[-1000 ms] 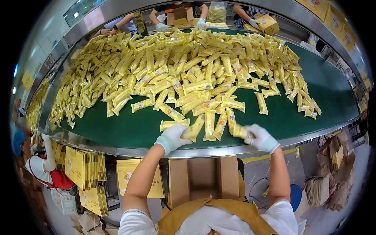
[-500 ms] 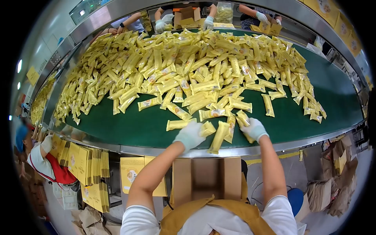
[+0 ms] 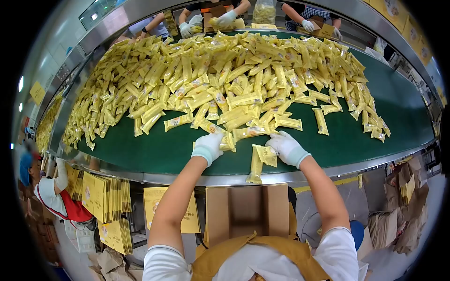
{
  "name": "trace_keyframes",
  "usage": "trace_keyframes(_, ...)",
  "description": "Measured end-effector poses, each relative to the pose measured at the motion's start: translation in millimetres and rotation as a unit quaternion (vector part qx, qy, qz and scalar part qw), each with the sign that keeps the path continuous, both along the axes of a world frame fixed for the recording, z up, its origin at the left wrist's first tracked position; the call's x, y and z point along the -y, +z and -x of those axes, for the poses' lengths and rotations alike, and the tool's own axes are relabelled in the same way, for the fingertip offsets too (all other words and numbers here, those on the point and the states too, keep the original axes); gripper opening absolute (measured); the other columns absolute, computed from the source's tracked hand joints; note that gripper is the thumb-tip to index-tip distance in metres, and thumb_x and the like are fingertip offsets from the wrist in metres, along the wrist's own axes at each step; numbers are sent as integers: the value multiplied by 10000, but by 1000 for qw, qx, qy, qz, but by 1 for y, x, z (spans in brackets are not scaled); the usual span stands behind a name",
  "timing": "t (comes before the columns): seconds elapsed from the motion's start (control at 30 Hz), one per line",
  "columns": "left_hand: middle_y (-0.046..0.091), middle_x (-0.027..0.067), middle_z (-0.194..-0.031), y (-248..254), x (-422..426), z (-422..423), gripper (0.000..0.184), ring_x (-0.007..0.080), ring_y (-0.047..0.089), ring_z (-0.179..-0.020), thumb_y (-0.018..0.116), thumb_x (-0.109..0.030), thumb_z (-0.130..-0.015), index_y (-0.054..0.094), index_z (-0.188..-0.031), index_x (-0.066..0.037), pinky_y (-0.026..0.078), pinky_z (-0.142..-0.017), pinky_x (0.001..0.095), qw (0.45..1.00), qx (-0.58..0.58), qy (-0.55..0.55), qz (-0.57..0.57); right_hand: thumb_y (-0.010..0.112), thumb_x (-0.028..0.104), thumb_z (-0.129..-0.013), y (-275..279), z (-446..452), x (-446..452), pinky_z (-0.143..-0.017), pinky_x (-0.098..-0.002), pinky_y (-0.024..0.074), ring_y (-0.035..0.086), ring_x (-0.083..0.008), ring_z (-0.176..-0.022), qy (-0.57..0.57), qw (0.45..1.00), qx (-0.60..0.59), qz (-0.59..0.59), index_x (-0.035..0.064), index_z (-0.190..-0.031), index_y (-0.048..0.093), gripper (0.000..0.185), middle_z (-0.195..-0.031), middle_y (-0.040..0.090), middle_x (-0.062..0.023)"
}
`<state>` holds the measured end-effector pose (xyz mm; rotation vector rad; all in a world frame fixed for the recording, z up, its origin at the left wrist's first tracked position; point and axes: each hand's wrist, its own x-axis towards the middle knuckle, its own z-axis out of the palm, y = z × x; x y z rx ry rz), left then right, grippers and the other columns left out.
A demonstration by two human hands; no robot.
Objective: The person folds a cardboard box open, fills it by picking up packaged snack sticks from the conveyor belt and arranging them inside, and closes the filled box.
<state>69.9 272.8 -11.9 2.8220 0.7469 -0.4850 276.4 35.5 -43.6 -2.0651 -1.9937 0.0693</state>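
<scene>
Yellow packets (image 3: 201,86) lie heaped on the green belt (image 3: 398,112). Our left hand (image 3: 209,146) and right hand (image 3: 286,148) touch near-side ones; whether either's fingers are clamped on them, we cannot tell.

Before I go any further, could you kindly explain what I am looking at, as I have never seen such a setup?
Certainly. There is no machine arm here: the person wearing the camera works with a gloved left hand and a gloved right hand. The camera sits on their head, looking forward and down.

Yellow packets lie heaped on a green surface. The left hand is over packets near the front; the right seems to touch a small packet. How firm either grip is, I cannot tell.

An open cardboard box stands below the near edge. Hands at the far side belong to other people.
</scene>
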Motion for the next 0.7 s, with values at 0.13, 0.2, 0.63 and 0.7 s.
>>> trace_keyframes(0.13,704,147,-1122,3,2,7,526,318,679,-1043,753,-282,-826,568,-1296,-132,546,-873,429,1000,23,-8,-9,694,116,-795,3,-6,2,-968,-395,466,649,-301,-1046,25,998,63,6,119,-937,623,158,-950,687,-123)
trace_keyframes(0.2,706,144,-1107,-4,0,6,569,326,681,-1033,769,-332,-809,566,-1309,-150,551,-868,432,1000,19,-7,-23,742,212,-789,25,-1,11,-893,-404,507,676,-315,-985,-85,987,49,128,113,-976,616,246,-959,701,-145)
trace_keyframes(0.63,705,153,-1117,11,3,3,553,344,687,-1018,749,-277,-833,542,-1329,-149,554,-855,441,999,-26,-28,-17,762,262,-804,19,2,57,-774,-448,545,693,-347,-912,-229,957,9,177,108,-1023,585,321,-940,704,-146)
trace_keyframes(0.7,706,151,-1099,7,4,5,586,346,682,-1027,751,-247,-811,545,-1354,-169,548,-888,424,999,-18,-22,-18,785,238,-757,16,4,62,-757,-427,546,696,-324,-873,-229,963,38,137,113,-1019,584,353,-924,698,-120)
